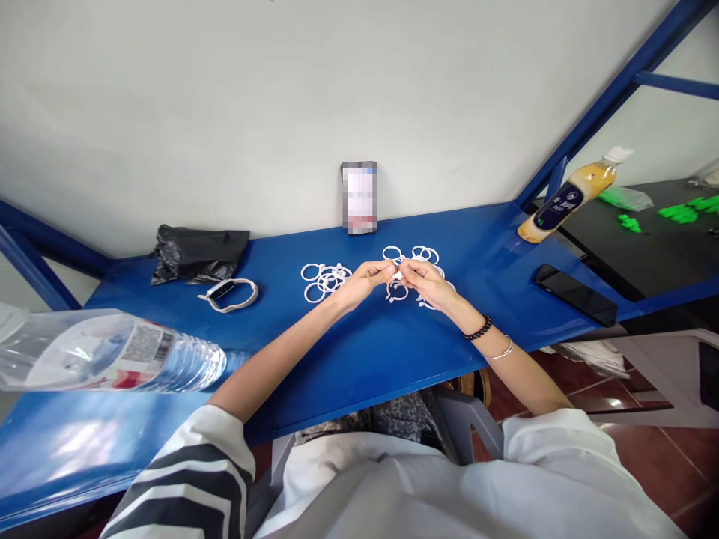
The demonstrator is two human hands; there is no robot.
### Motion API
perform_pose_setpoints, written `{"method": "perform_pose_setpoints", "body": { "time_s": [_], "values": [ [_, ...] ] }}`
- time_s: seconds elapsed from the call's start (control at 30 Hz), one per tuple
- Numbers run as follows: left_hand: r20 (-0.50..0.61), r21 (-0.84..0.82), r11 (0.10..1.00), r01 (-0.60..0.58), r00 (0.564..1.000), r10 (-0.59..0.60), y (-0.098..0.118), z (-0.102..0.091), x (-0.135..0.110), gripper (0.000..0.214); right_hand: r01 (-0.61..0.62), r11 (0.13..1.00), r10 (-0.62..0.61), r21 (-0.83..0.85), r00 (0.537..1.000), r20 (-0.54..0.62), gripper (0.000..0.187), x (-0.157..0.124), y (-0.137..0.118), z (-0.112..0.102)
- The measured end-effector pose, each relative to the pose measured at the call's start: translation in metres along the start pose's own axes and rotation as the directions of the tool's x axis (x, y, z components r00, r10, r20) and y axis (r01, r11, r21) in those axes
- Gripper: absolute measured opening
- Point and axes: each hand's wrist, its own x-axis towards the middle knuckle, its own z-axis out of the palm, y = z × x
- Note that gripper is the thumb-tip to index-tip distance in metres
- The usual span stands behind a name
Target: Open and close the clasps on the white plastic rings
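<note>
View from the head camera, looking down at the tabletop. At centre frame a small white ring (398,275) is held just above the surface, pinched from both sides. The left hand (365,281) meets it from the left and the right hand (430,283) from the right. The grip of each hand is closed on it, thumb against fingertips. Whether the ring is one piece or two being pressed together cannot be told at this size.

The step in hand appears to be a fingertip manipulation of this single ring. Any further handling would call for a fine, steady pinch, since the part is small and largely hidden by the fingers.

Directly below the hands a loose ring (397,292) lies on the blue tabletop (365,352). A left cluster of rings (324,281) lies just beside the left hand, and a right cluster of rings (425,254) lies just behind the right hand. The right wrist carries a dark bead bracelet (477,329) and a thin bangle (502,350).

Further out:
- A smartwatch (229,293) and a crumpled black bag (196,253) lie at centre left.
- A clear water bottle (106,352) is at lower left.
- An upright blurred card (359,196) stands against the wall.
- A juice bottle (570,196) and a dark phone (576,294) are at right.
- Green parts (682,212) lie on a separate dark surface at the far right edge.
</note>
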Motion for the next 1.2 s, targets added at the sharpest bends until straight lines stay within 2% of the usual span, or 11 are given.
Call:
{"method": "perform_pose_setpoints", "body": {
  "time_s": [0.17,0.37,0.47,0.57,0.63,0.73,0.77,0.83,0.93,1.13,1.2],
  "values": [
    [-0.011,-0.088,0.996,0.022,1.0,-0.024,0.005,0.006,-0.001,0.058,-0.065,0.992,0.068,0.112,0.997,-0.023,0.054,0.001,0.001,0.005],
    [-0.074,-0.267,0.963,-0.04,0.997,0.021,0.007,0.008,-0.003,0.056,-0.013,0.99,0.027,0.139,0.995,-0.1,0.06,0.001,-0.007,0.007],
    [-0.029,-0.167,0.985,-0.03,0.999,0.025,0.008,0.004,-0.004,0.052,-0.005,0.995,0.015,0.103,0.995,-0.103,0.055,0.001,-0.011,0.003],
    [-0.069,0.147,0.989,-0.014,0.997,0.025,0.009,-0.01,-0.006,0.043,0.003,0.999,-0.01,-0.039,0.982,-0.187,0.048,0.0,-0.011,-0.006],
    [-0.183,0.469,0.881,0.062,0.983,0.028,0.01,-0.026,-0.009,0.029,0.005,0.966,-0.072,-0.257,0.964,-0.254,0.045,0.0,-0.01,-0.013],
    [-0.454,0.756,0.557,0.344,0.889,0.067,0.011,-0.055,-0.015,0.011,-0.001,0.777,-0.206,-0.629,0.944,-0.256,0.039,-0.001,-0.006,-0.019],
    [-0.52,0.777,0.451,0.439,0.852,0.067,0.012,-0.065,-0.017,0.01,0.001,0.69,-0.243,-0.724,0.942,-0.23,0.037,-0.002,-0.004,-0.02],
    [-0.576,0.773,0.309,0.554,0.817,-0.024,0.012,-0.082,-0.021,0.021,0.011,0.539,-0.285,-0.842,0.943,-0.17,0.034,-0.002,-0.001,-0.019],
    [-0.598,0.754,0.198,0.627,0.779,-0.188,0.01,-0.1,-0.025,0.034,0.008,0.43,-0.279,-0.903,0.952,-0.124,0.032,-0.003,0.004,-0.016],
    [-0.59,0.722,0.337,0.605,0.792,-0.156,0.001,-0.106,-0.025,0.042,-0.002,0.422,-0.286,-0.907,0.949,-0.135,0.031,-0.003,0.003,-0.015],
    [-0.56,0.72,0.406,0.562,0.817,-0.138,0.003,-0.103,-0.023,0.039,0.009,0.448,-0.285,-0.894,0.949,-0.133,0.031,-0.003,0.002,-0.015]
  ]
}}
